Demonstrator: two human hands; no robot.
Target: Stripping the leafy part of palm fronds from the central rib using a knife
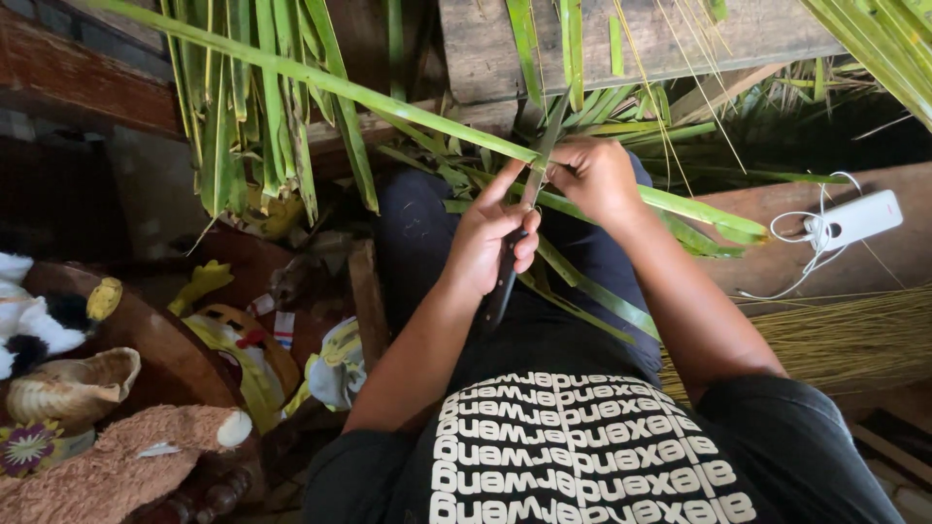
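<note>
While both hands grip, the knife [529,209] points up-right, away.

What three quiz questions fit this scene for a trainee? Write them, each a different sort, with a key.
1. Which hand holds the knife?
2. True or false: the right hand grips a long green leaf.
3. The white power bank lies A) on the lap, B) on the wooden board at the right, C) among the toys.
Key: 1 the left hand; 2 true; 3 B.
</note>
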